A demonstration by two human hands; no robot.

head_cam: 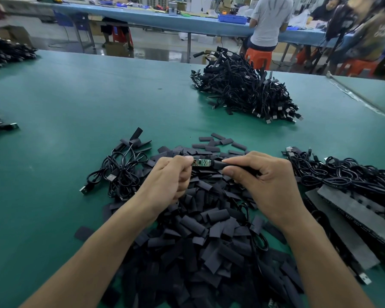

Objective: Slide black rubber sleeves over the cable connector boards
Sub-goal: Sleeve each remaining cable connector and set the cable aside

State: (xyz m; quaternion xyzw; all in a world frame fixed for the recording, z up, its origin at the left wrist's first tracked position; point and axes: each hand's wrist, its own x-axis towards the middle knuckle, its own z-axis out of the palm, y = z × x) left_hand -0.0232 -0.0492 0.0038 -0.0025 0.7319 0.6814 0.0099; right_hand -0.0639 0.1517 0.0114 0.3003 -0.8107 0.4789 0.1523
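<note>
Board (201, 162) edge sits just at the sleeve (219, 164) mouth. Left hand (171, 174) pinches the board, right hand (267, 176) pinches the sleeve, over the sleeve pile (209, 241); green table (98, 96) stretches beyond.

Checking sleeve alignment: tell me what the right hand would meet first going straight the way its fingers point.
The right hand, pinching a black sleeve, points toward the green connector board held by the left hand; the board's end comes first, likely entering the sleeve, though depth is unclear.
</note>
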